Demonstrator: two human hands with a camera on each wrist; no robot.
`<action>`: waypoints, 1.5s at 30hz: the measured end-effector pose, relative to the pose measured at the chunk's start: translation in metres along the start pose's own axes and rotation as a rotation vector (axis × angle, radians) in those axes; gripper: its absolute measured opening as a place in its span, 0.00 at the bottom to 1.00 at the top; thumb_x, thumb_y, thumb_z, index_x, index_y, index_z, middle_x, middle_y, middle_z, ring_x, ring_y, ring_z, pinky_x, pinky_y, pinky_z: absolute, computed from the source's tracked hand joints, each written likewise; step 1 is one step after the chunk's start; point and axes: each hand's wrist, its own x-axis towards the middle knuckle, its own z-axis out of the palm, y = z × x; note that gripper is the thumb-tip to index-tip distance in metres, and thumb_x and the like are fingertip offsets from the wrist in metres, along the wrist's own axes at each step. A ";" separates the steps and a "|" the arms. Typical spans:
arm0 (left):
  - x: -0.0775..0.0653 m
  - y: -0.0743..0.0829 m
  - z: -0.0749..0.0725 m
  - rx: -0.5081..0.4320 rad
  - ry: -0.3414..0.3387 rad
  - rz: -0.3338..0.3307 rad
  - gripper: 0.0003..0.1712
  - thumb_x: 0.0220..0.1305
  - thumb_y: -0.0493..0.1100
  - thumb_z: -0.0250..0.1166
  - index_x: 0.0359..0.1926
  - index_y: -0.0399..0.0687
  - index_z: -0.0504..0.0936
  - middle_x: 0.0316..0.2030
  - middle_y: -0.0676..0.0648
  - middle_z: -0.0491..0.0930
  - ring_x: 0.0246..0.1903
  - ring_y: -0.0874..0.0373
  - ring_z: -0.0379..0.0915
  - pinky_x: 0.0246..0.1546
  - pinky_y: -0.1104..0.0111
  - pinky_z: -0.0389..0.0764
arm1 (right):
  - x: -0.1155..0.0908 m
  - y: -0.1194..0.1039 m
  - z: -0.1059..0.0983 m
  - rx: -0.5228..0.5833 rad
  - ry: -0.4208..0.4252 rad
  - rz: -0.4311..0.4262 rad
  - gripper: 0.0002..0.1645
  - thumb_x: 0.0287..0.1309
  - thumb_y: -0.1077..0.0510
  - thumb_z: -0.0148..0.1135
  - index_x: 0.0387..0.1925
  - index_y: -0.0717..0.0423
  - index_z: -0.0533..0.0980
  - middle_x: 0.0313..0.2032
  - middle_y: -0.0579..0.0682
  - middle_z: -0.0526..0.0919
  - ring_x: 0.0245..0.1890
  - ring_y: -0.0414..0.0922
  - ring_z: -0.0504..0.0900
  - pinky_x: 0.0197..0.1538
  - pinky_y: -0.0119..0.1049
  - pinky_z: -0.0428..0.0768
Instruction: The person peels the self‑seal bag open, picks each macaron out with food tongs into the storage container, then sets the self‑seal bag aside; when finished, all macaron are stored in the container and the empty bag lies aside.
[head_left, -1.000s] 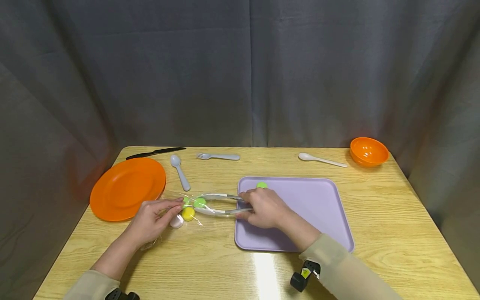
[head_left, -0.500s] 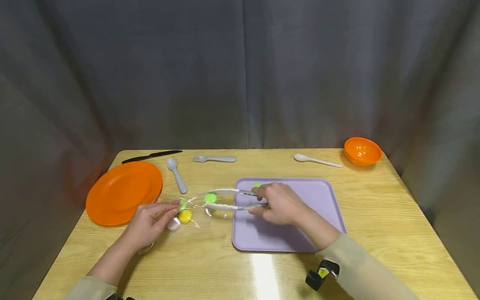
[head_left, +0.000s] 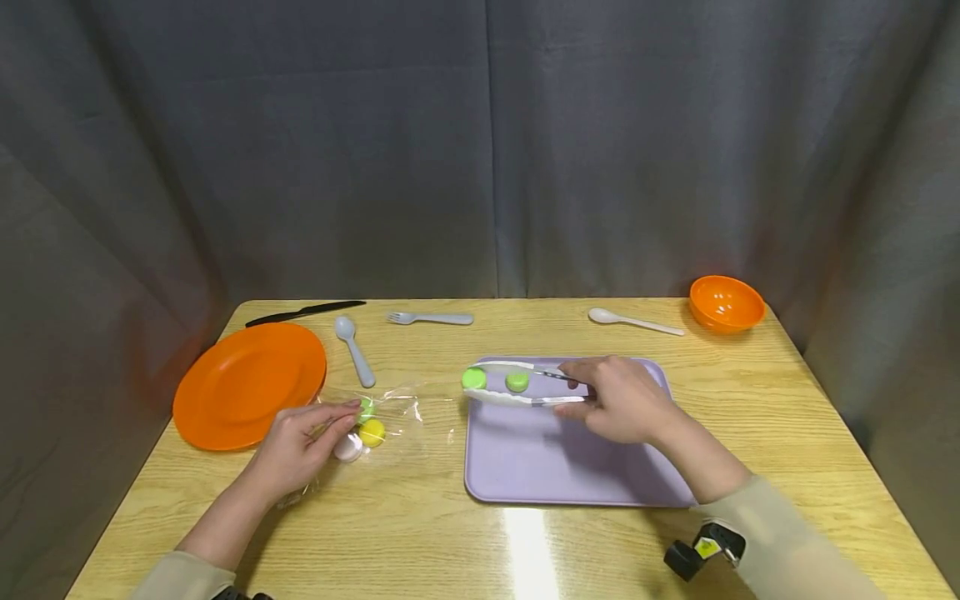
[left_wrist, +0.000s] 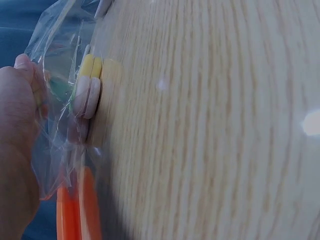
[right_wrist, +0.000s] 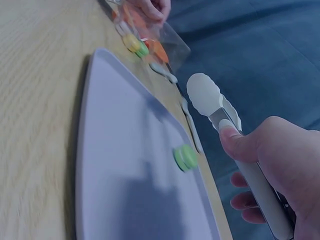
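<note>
My right hand point(head_left: 622, 400) holds a pair of tongs point(head_left: 512, 399) with white scalloped tips. Between the tips is a green macaron point(head_left: 474, 378), over the far left corner of the lilac tray point(head_left: 555, 471); in the right wrist view the near tip hides it. A second green macaron point(right_wrist: 186, 157) rests on the tray, below the tongs. Left of the tray, my left hand point(head_left: 296, 442) pinches the edge of a clear plastic bag point(head_left: 408, 417). Inside are a yellow macaron point(head_left: 372, 432), a pale one point(head_left: 348, 447) and a green one point(head_left: 367, 408), partly behind the fingertips.
An orange plate point(head_left: 251, 387) lies beyond the left hand. Along the back are a black knife point(head_left: 303, 312), a grey spoon point(head_left: 356, 352), a grey fork point(head_left: 431, 318), a pale spoon point(head_left: 636, 322) and an orange bowl point(head_left: 726, 304). Grey curtains point(head_left: 480, 150) enclose the table.
The tongs have drawn a green macaron out of the bag and carried it right to the tray, the right hand moving with them. The left hand still pinches the bag in nearly the same spot.
</note>
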 end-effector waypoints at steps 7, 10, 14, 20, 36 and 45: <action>-0.001 -0.001 0.000 0.019 -0.007 -0.016 0.14 0.60 0.26 0.76 0.46 0.41 0.92 0.50 0.47 0.90 0.48 0.51 0.88 0.56 0.80 0.77 | -0.015 0.020 -0.018 -0.012 0.020 0.006 0.23 0.57 0.45 0.81 0.50 0.52 0.86 0.24 0.36 0.73 0.21 0.36 0.68 0.24 0.36 0.66; -0.001 -0.001 0.000 0.023 -0.010 -0.019 0.14 0.61 0.26 0.75 0.46 0.41 0.92 0.50 0.47 0.90 0.48 0.50 0.88 0.57 0.80 0.76 | -0.023 0.030 -0.024 -0.026 0.027 0.013 0.22 0.57 0.45 0.81 0.49 0.50 0.86 0.23 0.35 0.72 0.21 0.36 0.67 0.24 0.35 0.65; -0.001 0.000 -0.001 0.034 -0.012 -0.025 0.14 0.61 0.27 0.76 0.46 0.41 0.92 0.49 0.47 0.90 0.49 0.49 0.88 0.61 0.80 0.73 | -0.032 0.042 -0.029 -0.044 0.034 0.028 0.20 0.56 0.46 0.81 0.47 0.49 0.86 0.22 0.35 0.71 0.21 0.36 0.66 0.23 0.35 0.63; -0.002 0.002 -0.002 0.039 -0.019 -0.030 0.14 0.62 0.28 0.76 0.47 0.42 0.92 0.50 0.48 0.90 0.49 0.50 0.88 0.59 0.80 0.75 | -0.042 0.059 -0.033 -0.066 0.020 0.066 0.24 0.55 0.47 0.82 0.51 0.52 0.87 0.21 0.36 0.70 0.21 0.37 0.66 0.24 0.35 0.62; 0.000 0.000 -0.002 0.032 -0.021 -0.023 0.15 0.62 0.28 0.75 0.49 0.43 0.92 0.49 0.47 0.90 0.50 0.50 0.87 0.63 0.79 0.71 | -0.062 0.089 -0.026 -0.077 -0.062 0.182 0.31 0.57 0.44 0.81 0.55 0.60 0.86 0.24 0.41 0.73 0.25 0.43 0.68 0.27 0.39 0.60; 0.000 0.000 -0.002 0.038 -0.025 -0.023 0.13 0.62 0.28 0.75 0.47 0.43 0.92 0.49 0.47 0.90 0.49 0.49 0.88 0.60 0.80 0.73 | -0.063 0.090 -0.023 -0.071 -0.073 0.195 0.34 0.57 0.44 0.81 0.56 0.62 0.85 0.28 0.43 0.79 0.27 0.44 0.70 0.29 0.40 0.63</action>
